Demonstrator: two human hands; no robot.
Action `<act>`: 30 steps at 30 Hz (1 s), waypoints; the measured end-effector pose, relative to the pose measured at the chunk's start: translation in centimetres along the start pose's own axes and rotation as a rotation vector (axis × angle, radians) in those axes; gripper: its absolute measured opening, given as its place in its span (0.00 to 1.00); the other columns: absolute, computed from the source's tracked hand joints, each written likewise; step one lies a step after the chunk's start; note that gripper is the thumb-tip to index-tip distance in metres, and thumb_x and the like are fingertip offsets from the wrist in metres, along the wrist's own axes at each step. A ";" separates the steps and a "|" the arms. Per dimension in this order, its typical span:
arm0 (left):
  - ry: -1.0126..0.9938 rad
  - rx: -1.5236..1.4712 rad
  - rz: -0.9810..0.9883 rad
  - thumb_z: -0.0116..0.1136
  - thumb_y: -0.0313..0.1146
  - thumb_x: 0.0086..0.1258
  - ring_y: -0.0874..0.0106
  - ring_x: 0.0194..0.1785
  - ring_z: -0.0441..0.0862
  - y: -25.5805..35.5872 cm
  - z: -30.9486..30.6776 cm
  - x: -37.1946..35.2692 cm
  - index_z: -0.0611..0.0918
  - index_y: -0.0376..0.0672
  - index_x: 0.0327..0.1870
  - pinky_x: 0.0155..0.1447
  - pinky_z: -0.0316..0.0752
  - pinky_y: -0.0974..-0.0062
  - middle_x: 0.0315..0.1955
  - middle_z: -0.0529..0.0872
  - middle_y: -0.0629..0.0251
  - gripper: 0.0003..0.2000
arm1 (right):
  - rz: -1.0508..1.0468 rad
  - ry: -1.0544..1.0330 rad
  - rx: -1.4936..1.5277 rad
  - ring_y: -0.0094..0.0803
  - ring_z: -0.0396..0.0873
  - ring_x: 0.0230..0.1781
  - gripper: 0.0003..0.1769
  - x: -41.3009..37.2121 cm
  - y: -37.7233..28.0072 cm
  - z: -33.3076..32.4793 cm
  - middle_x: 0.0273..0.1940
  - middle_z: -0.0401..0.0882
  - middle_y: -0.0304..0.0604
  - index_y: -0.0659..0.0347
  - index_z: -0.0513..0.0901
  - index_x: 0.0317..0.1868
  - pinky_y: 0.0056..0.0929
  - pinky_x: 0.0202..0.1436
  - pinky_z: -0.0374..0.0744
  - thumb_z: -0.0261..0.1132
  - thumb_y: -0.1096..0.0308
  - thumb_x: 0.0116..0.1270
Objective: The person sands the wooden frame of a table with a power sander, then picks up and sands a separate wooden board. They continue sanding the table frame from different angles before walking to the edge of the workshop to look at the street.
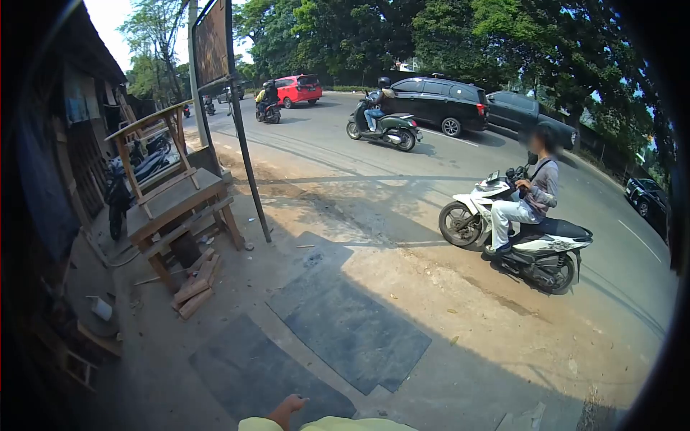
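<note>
Only one hand shows, at the very bottom edge: what looks like my left hand (pixel 287 411), poking up above a pale yellow-green sleeve (pixel 338 424). Just the knuckles and a finger or thumb are visible. Nothing can be seen in it, and the frame cuts off the rest of the fingers. It hangs over dark rubber mats (pixel 352 330) on the concrete ground. My right hand is out of the picture.
A person sits on a white scooter (pixel 517 237) at the road's edge, right. A wooden bench frame (pixel 176 197) and scrap planks (pixel 195 284) stand left beside a signpost (pixel 248 158). Riders on motorbikes (pixel 384 126) and cars (pixel 442 100) pass on the road behind.
</note>
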State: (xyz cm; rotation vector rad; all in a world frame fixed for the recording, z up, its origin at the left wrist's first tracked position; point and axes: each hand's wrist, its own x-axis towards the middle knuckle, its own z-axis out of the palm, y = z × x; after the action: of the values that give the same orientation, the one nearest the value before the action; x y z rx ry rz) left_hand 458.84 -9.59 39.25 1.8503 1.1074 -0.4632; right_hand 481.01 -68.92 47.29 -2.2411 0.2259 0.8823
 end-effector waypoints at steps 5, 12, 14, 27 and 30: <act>-0.051 0.056 0.144 0.58 0.56 0.66 0.60 0.41 0.86 4.9 -0.6 0.7 0.82 0.37 0.56 0.49 0.79 0.63 0.43 0.87 0.52 0.30 | 0.031 0.031 0.102 0.41 0.81 0.43 0.21 0.8 0.7 -0.3 0.44 0.82 0.50 0.62 0.81 0.52 0.43 0.43 0.79 0.61 0.54 0.69; -0.100 0.199 0.108 0.54 0.59 0.67 0.52 0.55 0.82 6.4 -0.6 1.1 0.83 0.37 0.55 0.60 0.76 0.60 0.50 0.86 0.48 0.31 | 0.063 0.074 0.199 0.37 0.83 0.35 0.19 1.0 1.4 0.3 0.36 0.84 0.45 0.62 0.83 0.48 0.42 0.35 0.80 0.61 0.54 0.69; -0.118 0.221 0.092 0.54 0.59 0.67 0.52 0.56 0.82 6.4 -0.3 1.1 0.82 0.37 0.56 0.61 0.75 0.60 0.51 0.85 0.48 0.31 | 0.068 0.088 0.223 0.36 0.83 0.33 0.19 0.8 1.5 0.6 0.35 0.84 0.44 0.61 0.83 0.47 0.41 0.34 0.80 0.61 0.54 0.69; -0.180 0.252 0.087 0.54 0.59 0.67 0.51 0.63 0.77 5.8 0.6 2.5 0.81 0.36 0.58 0.67 0.70 0.60 0.58 0.81 0.47 0.32 | 0.066 0.050 0.138 0.35 0.82 0.33 0.20 0.6 2.6 2.8 0.36 0.83 0.42 0.59 0.82 0.52 0.40 0.33 0.80 0.61 0.53 0.68; -0.203 0.269 0.121 0.54 0.59 0.67 0.51 0.64 0.76 6.2 0.1 1.7 0.82 0.37 0.57 0.67 0.70 0.60 0.58 0.81 0.47 0.32 | 0.078 0.052 0.142 0.35 0.82 0.33 0.20 0.6 3.1 3.4 0.36 0.83 0.43 0.59 0.82 0.51 0.40 0.33 0.80 0.61 0.53 0.68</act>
State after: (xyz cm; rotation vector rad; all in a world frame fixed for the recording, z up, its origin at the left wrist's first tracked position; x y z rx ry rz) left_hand 464.99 -9.99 41.21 2.0367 0.8229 -0.7412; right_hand 478.45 -68.85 43.45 -2.1374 0.3905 0.8226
